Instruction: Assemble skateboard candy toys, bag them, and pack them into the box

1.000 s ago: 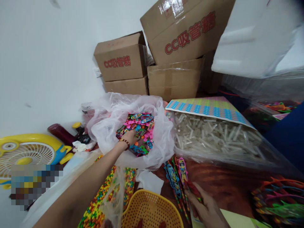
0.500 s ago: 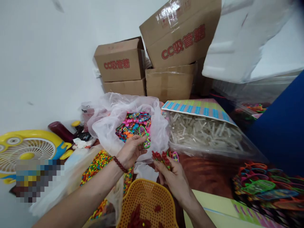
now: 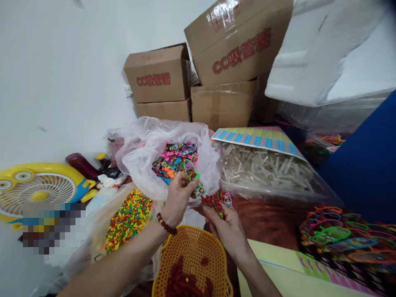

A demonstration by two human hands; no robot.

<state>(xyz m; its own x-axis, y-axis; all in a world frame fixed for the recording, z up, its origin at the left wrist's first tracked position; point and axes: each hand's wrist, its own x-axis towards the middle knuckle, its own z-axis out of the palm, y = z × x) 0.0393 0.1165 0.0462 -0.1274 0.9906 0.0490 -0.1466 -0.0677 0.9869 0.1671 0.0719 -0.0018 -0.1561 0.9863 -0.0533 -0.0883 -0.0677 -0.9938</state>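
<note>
My left hand (image 3: 177,201), a bead bracelet on its wrist, pinches a small green-framed toy (image 3: 193,176) in front of a white plastic bag (image 3: 139,161) full of colourful little toys (image 3: 173,159). Right beside it, my right hand (image 3: 227,229) grips a bunch of small red pieces and toy skateboards (image 3: 218,202). Both hands hover above a yellow perforated basket (image 3: 193,251) that holds red pieces (image 3: 182,282).
A bag of multicoloured candy beads (image 3: 128,218) lies left of the basket. A clear bag of pale tubes (image 3: 266,171) under a patterned card sits to the right. Cardboard boxes (image 3: 222,62) stack behind. A yellow fan (image 3: 37,189) stands far left; colourful toys (image 3: 343,239) pile at right.
My left hand came out of the toy bag with a green-framed toy. My right hand rose from the table with its bunch, and the two hands met above the basket.
</note>
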